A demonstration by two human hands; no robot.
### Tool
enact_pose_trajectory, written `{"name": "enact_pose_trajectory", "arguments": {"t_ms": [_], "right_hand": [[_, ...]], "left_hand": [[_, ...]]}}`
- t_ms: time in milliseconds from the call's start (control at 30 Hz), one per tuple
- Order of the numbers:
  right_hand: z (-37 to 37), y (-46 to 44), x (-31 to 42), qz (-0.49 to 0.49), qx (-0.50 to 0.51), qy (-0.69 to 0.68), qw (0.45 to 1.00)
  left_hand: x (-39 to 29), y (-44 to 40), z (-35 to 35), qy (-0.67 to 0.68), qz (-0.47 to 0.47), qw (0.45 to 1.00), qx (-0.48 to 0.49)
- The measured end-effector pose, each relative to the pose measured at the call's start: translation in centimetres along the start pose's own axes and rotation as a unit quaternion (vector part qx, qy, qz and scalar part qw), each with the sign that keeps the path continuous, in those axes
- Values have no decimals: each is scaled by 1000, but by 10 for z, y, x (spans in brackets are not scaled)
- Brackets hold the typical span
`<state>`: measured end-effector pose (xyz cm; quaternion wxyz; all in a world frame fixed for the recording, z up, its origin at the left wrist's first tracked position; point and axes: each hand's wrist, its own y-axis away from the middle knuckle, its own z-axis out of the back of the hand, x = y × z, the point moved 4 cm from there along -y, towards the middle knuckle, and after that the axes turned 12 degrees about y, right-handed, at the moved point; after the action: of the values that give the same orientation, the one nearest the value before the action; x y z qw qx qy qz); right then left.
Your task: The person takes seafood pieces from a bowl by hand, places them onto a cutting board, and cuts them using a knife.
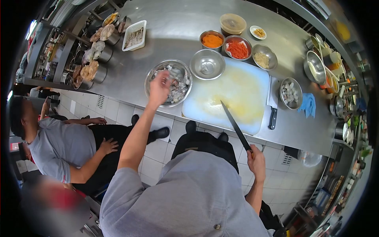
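Observation:
My left hand reaches over a steel bowl of raw peeled shrimp. Its fingers are smeared by motion, so what they hold, if anything, is unclear. My right hand is closed round the handle of a long kitchen knife. The blade points away from me, its tip over the wet, yellow-stained cutting board. Beyond the board's left corner stands another steel bowl with a small pale piece at its bottom. A cleaver with a black handle lies along the board's right side.
Behind the board are bowls of orange paste, red shreds and minced pale bits. A shrimp bowl and blue cloth lie right. A white basket is far left. A co-worker is at my left.

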<state>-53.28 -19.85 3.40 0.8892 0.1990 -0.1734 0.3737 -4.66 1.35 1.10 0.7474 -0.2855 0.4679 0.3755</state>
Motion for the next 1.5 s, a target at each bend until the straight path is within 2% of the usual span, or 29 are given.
{"name": "enact_pose_trajectory", "arguments": {"t_ms": [33, 133, 167, 267, 300, 400, 500, 600, 700, 800, 900, 1000, 1100, 1200, 1300, 1500], "right_hand": [[0, 0, 0, -2, 0, 0, 1000], [2, 2, 2, -13, 0, -7, 1000], [2, 2, 1, -11, -5, -6, 1000], [-1, 7, -2, -11, -12, -12, 1000], [-1, 8, -3, -13, -15, -18, 1000], [-6, 9, -16, -30, -31, -47, 998], [-9, 13, -22, -57, -22, -100, 993], [-21, 7, -31, -67, -5, -167, 984], [-26, 2, -28, -89, 12, -211, 973], [-30, 3, -23, -102, 24, -226, 968], [-40, 4, -21, -89, 29, -266, 959], [-50, 0, -23, -78, 40, -296, 951], [-57, -7, -24, -69, 52, -294, 952], [-63, -19, -24, -57, 60, -286, 955], [-64, -29, -23, -48, 65, -292, 953], [-61, -43, -14, -55, 71, -319, 943]], "left_hand": [[-4, 9, -10, -76, -12, 997, 31], [-16, 29, -31, -97, -10, 991, 86], [-8, 27, -30, -56, -32, 998, 11], [-7, 25, -30, -176, -66, 982, 37], [-16, 27, -34, -210, 0, 968, 136], [-50, 31, -40, -115, -66, 991, 1], [-80, 33, -79, -131, -197, 971, 24], [-96, 45, -148, -203, -347, 909, 112], [-77, 62, -188, -186, -278, 919, 210], [-64, 71, -186, -109, -201, 955, 188], [-56, 64, -182, -192, -129, 948, 217], [-52, 57, -187, -179, -37, 960, 214], [-45, 52, -191, -152, -31, 965, 211], [-43, 50, -191, -134, 44, 967, 214], [-38, 49, -188, -82, 21, 981, 174], [-39, 46, -188, -107, 75, 972, 197]]}}
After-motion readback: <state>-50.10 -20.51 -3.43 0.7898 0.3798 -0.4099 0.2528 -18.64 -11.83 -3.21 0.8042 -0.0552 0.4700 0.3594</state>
